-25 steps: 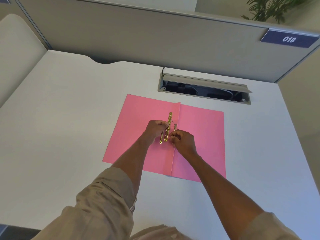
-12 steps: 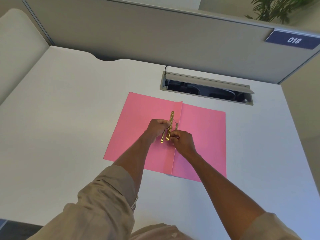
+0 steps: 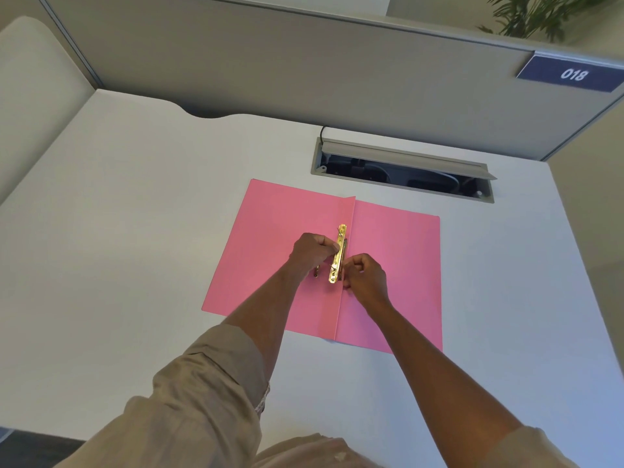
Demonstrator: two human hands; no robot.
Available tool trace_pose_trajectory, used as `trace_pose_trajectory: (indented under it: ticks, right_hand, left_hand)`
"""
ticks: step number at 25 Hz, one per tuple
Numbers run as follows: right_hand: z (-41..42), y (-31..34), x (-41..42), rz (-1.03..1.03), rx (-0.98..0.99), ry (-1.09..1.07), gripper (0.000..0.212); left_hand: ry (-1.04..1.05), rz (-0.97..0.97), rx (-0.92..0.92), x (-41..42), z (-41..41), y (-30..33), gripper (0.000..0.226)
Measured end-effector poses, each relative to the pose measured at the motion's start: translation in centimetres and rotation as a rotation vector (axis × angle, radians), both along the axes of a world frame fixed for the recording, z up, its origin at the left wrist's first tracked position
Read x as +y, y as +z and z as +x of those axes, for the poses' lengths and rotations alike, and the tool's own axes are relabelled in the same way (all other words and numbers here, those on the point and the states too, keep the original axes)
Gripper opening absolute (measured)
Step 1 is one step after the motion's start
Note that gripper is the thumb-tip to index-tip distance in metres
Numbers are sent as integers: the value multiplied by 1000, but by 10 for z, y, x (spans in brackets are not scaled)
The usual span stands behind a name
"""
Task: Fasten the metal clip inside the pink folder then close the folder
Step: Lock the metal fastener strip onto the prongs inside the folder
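Observation:
A pink folder (image 3: 277, 238) lies open and flat on the white desk, its fold running down the middle. A gold metal clip (image 3: 338, 255) sits along that fold, its long bar upright in the picture. My left hand (image 3: 312, 249) pinches the bar from the left near its middle. My right hand (image 3: 366, 276) grips the clip's lower end from the right. A second short gold piece (image 3: 316, 272) shows under my left wrist, mostly hidden.
An open cable tray (image 3: 401, 168) with a raised lid is set into the desk (image 3: 135, 231) just behind the folder. A grey partition (image 3: 270, 62) with a "018" label (image 3: 572, 75) closes off the back. A plant (image 3: 533, 15) stands beyond it.
Both hands have stayed on the clip. The gold bar now stands closer to the fold, and my right hand has closed in tighter on its lower end.

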State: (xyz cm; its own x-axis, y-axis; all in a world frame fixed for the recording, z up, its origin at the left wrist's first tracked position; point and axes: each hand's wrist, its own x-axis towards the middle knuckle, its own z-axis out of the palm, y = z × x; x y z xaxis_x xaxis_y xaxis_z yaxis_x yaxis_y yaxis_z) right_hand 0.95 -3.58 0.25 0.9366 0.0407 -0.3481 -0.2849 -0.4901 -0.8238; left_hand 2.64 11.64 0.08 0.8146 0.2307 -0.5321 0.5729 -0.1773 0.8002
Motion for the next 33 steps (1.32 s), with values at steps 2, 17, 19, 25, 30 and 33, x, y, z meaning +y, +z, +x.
trace_pose_trajectory:
  ticks: [2,17,19,25,30,33]
  right_hand:
    - [5,0,3,-45,26,-1,6]
    - [13,-12,0,-204,24,28,16]
    - [14,-12,-1,-205,27,28,17]
    - [17,-15,-3,-207,38,30,15]
    - [24,-6,-2,-151,152,33,4]
    - [37,1,-4,-193,24,2,9]
  left_hand:
    - [-47,125,3,-5,2,-1,17]
    - [-166,419,-260,-15,-15,-18,36]
    - [-243,499,-262,-15,-16,-16,43]
    - [-330,764,-310,-29,-21,-18,42]
    - [-348,880,-302,-31,-20,-19,37]
    - [-366,917,-303,-34,-17,-17,34]
